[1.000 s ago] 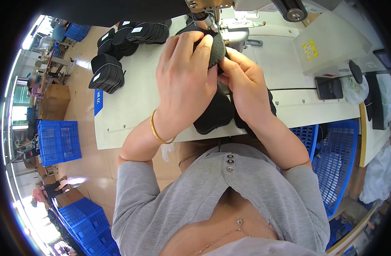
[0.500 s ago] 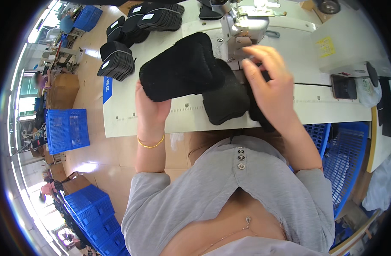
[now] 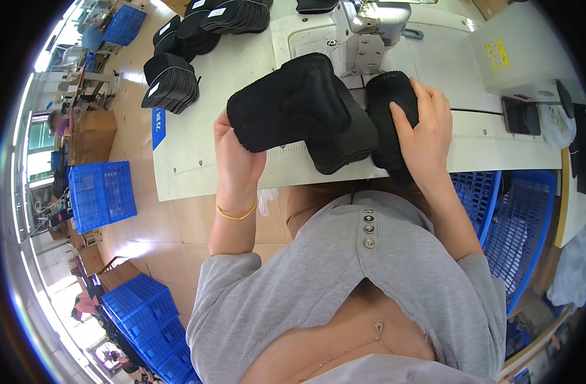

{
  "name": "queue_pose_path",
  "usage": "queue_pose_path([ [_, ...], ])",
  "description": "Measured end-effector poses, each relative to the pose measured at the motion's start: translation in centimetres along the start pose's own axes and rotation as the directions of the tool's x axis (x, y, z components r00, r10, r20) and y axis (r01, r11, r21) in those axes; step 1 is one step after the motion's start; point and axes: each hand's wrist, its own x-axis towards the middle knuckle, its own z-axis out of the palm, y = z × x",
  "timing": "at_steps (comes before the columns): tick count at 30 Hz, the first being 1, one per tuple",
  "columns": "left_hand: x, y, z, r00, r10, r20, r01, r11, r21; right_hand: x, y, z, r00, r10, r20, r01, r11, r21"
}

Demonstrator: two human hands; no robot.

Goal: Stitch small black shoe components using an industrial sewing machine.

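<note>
My left hand (image 3: 240,153) is closed on the lower left edge of a black padded fabric piece (image 3: 280,105), its fingers mostly hidden beneath it. Tilted above the table, this piece partly covers some flat black pads (image 3: 345,144) near the table's front edge. To the right, my right hand (image 3: 432,131) grips a second black padded piece (image 3: 390,102), thumb on top and fingers along its right side. That piece lies just in front of the sewing machine (image 3: 370,35), and its lower end reaches over the table edge.
Banded stacks of black pads (image 3: 171,83) stand at the far left of the white table (image 3: 203,163). A dark phone-like slab (image 3: 521,117) and a clear plastic bag (image 3: 555,125) are at the right. Blue crates (image 3: 520,224) stand below the table's right end; more blue crates (image 3: 101,195) are on the floor leftward.
My right hand has come down from beside the machine head and taken hold of the right-hand padded piece. My left hand and its piece have shifted slightly right.
</note>
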Motion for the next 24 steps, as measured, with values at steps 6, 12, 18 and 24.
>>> queue_pose_path([
  [6, 1.2, 0.5, -0.6, 1.0, 0.024, 0.012, -0.025, 0.998, 0.063, -0.1, -0.1, -0.2, 0.997, -0.049, -0.053, 0.047, 0.998, -0.047],
  [12, 8.2, 1.5, 0.8, 0.901, 0.382, 0.205, -0.37, 0.431, 0.823, 0.1, -0.1, -0.6, 0.989, -0.131, -0.07, 0.127, 0.99, -0.067],
  [18, 16.3, 1.0, 4.4, 0.967, -0.054, 0.251, -0.254, -0.063, 0.965, 0.2, -0.3, -0.7, 0.987, -0.137, -0.084, 0.133, 0.99, -0.042],
  [24, 5.4, -0.7, 4.2, 0.991, -0.008, 0.136, -0.135, -0.171, 0.976, -0.1, 0.2, -0.9, 0.987, -0.104, -0.122, 0.105, 0.994, 0.006],
])
